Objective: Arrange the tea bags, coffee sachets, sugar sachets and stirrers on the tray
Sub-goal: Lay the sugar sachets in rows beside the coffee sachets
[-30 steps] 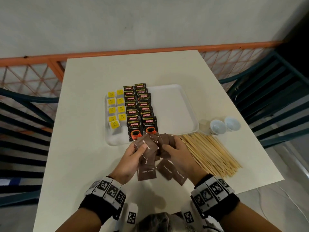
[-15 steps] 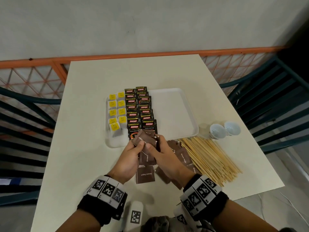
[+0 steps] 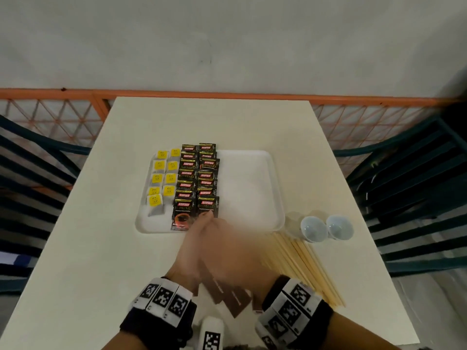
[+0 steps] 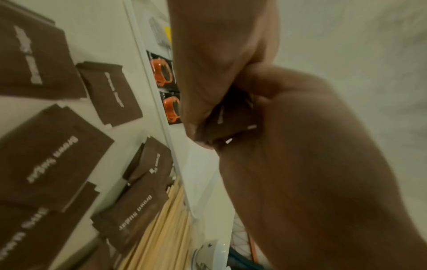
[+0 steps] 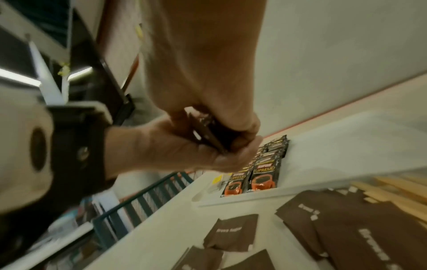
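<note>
While held together above the tray's [image 3: 276, 188] near edge, left hand [image 3: 192, 248] & right hand [image 3: 235, 251] (blurred) both pinch brown sugar sachets [image 5: 208, 133].

The black coffee sachets [image 3: 187, 173] on the tray [image 3: 249, 190] read "KOPIKO" on a red band and "SUPREMO" in gold beneath; the right wrist view shows "SUPREMO" above an orange cup picture. The brown sugar sachets [image 4: 49, 159] on the table [image 3: 75, 248] read "Brown Sugar" in white. The yellow tea bag tags [image 3: 154, 199] carry a mark too small to read.
</note>
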Demonstrator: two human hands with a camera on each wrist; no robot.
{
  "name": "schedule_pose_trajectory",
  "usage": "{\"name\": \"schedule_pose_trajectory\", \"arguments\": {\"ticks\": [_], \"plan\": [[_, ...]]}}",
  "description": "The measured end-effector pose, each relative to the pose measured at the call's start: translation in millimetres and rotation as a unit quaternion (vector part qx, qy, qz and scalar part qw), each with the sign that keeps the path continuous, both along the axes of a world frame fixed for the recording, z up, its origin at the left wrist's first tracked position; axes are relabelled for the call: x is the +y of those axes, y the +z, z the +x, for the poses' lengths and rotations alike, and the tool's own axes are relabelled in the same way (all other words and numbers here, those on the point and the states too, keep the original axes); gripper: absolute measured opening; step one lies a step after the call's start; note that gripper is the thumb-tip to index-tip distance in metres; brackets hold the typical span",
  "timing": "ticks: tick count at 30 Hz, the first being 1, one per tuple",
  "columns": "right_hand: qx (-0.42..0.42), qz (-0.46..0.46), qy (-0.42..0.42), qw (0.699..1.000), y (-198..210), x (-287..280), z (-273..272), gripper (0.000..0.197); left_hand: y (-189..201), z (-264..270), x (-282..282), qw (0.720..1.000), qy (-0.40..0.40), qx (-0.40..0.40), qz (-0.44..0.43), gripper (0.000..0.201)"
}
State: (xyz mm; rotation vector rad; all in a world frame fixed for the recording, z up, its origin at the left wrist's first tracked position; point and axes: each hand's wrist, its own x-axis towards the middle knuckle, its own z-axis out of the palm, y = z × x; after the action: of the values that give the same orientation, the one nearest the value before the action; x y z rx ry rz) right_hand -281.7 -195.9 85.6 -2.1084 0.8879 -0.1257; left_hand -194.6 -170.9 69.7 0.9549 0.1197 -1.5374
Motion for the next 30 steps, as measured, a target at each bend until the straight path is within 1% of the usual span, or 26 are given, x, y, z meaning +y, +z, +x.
{"name": "schedule_pose_trajectory", "arguments": {"ticks": [2,4,7,9,10,12,13,14,16,17,18,19,22,23,24,25,26,27,28,30], "plan": [[0.030,0.087,0.041,0.995,8,-13,-11,0.058,-5,-2,-3,1.000,0.026,0.011,-0.002,0.030],[0.023,0.107,0.057,0.992,11,-24,-21,0.054,-4,-5,-6,0.999,0.044,-0.011,-0.009,0.024],[-0.024,0.060,0.055,0.996,9,-33,-30,0.048,0,-11,-11,0.995,0.083,-0.030,-0.042,0.023],[-0.034,0.001,0.056,0.998,4,-37,-32,0.047,0,-13,-11,0.992,0.111,-0.019,-0.060,0.030],[-0.040,-0.020,0.044,0.998,3,-39,-32,0.048,2,-13,-10,0.991,0.116,-0.010,-0.070,0.034],[-0.065,-0.019,0.011,0.998,2,-46,-33,0.051,3,-10,-9,0.990,0.118,0.000,-0.082,0.028],[-0.078,0.009,-0.005,0.997,2,-50,-33,0.055,3,-7,-9,0.989,0.116,0.000,-0.091,0.024],[-0.090,0.047,-0.022,0.995,2,-55,-33,0.059,4,-4,-10,0.988,0.117,0.001,-0.101,0.028],[-0.098,0.105,-0.043,0.989,2,-64,-29,0.062,0,4,-13,0.986,0.124,0.007,-0.114,0.055],[-0.096,0.115,-0.046,0.988,2,-68,-27,0.057,0,8,-15,0.986,0.126,0.013,-0.112,0.067],[-0.095,0.123,-0.049,0.987,3,-71,-24,0.049,0,13,-18,0.986,0.125,0.020,-0.110,0.073],[-0.093,0.137,-0.055,0.985,5,-74,-21,0.041,0,17,-21,0.986,0.119,0.025,-0.114,0.072],[-0.084,0.229,-0.074,0.967,9,-86,-14,0.024,2,32,-26,0.988,0.115,0.010,-0.102,0.043],[-0.091,0.256,-0.073,0.960,9,-91,-13,0.022,2,38,-26,0.988,0.117,0.007,-0.096,0.040],[-0.101,0.267,-0.069,0.956,7,-97,-11,0.021,1,45,-25,0.989,0.115,0.011,-0.097,0.041],[-0.110,0.260,-0.070,0.957,6,-104,-9,0.019,1,51,-24,0.988,0.114,0.020,-0.104,0.047],[-0.119,0.243,-0.083,0.959,4,-111,-8,0.018,0,58,-22,0.987,0.115,0.030,-0.110,0.059],[-0.127,0.222,-0.113,0.960,0,-119,-7,0.017,-2,65,-20,0.986,0.117,0.040,-0.110,0.068],[-0.137,0.204,-0.153,0.957,-3,-128,-5,0.016,-4,73,-18,0.985,0.124,0.049,-0.111,0.070],[-0.151,0.177,-0.228,0.945,-9,-147,0,0.015,-8,87,-14,0.983,0.128,0.053,-0.122,0.061]]}}
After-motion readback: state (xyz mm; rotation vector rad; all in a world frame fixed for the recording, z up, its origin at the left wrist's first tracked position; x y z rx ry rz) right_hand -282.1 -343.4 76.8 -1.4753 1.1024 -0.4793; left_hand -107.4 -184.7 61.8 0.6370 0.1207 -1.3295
